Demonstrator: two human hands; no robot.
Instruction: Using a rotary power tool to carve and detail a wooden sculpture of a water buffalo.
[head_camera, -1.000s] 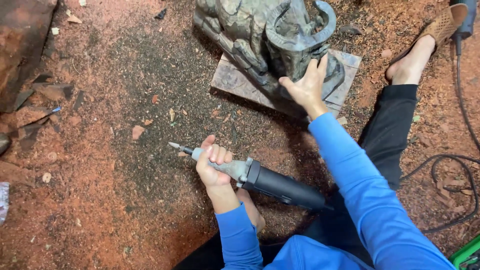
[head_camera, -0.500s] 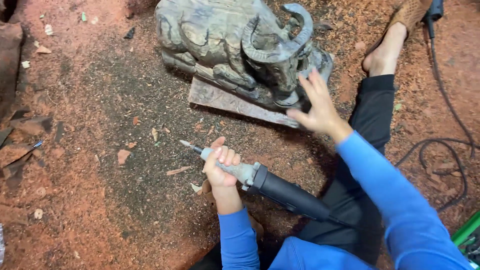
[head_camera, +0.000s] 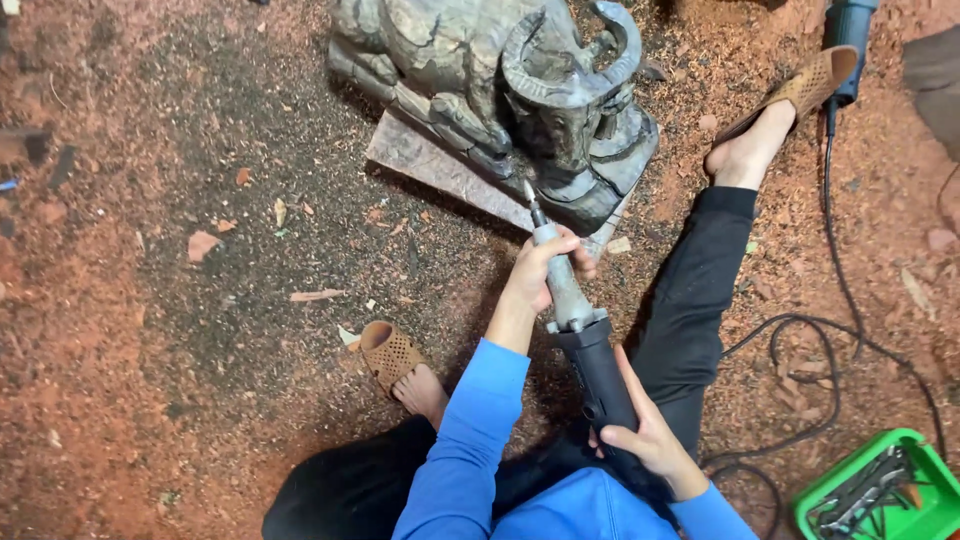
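A dark carved wooden buffalo lies on a flat wooden slab on sawdust-covered ground. I hold a black and silver die grinder with both hands. My left hand grips its silver neck, near the bit. My right hand is wrapped around the black rear body, close to my chest. The bit's tip points up at the lower front of the buffalo's head, touching it or just short of it. My legs in black trousers lie spread on either side.
A green tray with metal tools sits at the bottom right. A black cable loops across the ground on the right, running up to another power tool. Brown sandals are on my feet. Wood chips lie scattered about.
My right hand left the buffalo's head and took the grinder's rear body. The grinder swung from pointing left to pointing up at the carving, now gripped by both hands.
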